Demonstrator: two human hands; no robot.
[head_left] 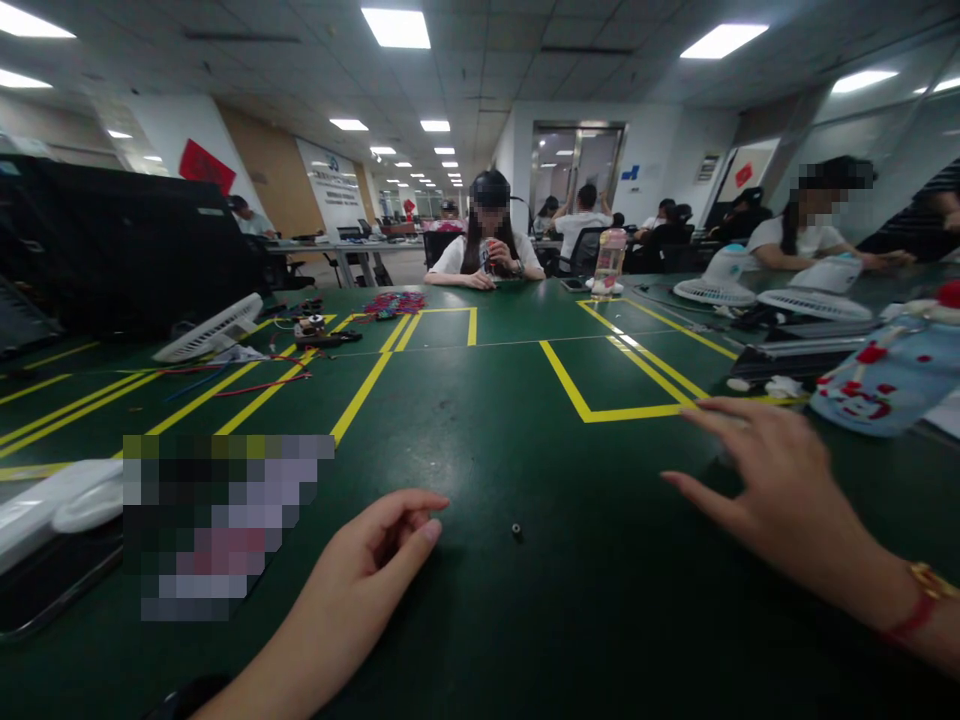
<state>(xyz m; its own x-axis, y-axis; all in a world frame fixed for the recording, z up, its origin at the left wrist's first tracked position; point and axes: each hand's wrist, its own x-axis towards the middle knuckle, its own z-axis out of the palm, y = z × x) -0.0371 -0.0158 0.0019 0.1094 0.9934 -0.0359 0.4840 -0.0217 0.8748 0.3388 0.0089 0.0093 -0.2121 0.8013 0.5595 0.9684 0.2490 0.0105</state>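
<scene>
— What is seen first, going from the largest thing down?

— A wide green desk is seen, marked out with yellow tape lines. A dark monitor is stood at its far left, and white fan grilles are laid about — one on the left, two more at the far right. A pale blue bottle with red spots is laid on its side at the right edge, and a pink bottle is stood upright further back. A heap of red and blue wires is spread near a seated person across the desk.

— And the hands?

— The left hand is rested on the desk, its fingers curled loosely with the thumb and forefinger nearly met; nothing is held in them that can be made out. The right hand is held flat and spread above the desk, its fingers stretched wide toward the yellow tape, nothing gripped. A red and gold bracelet is worn on that wrist.

— The smallest thing?

— A tiny dark round part is left lying on the desk between the two hands — just beside the left fingertips, touched by neither.
</scene>
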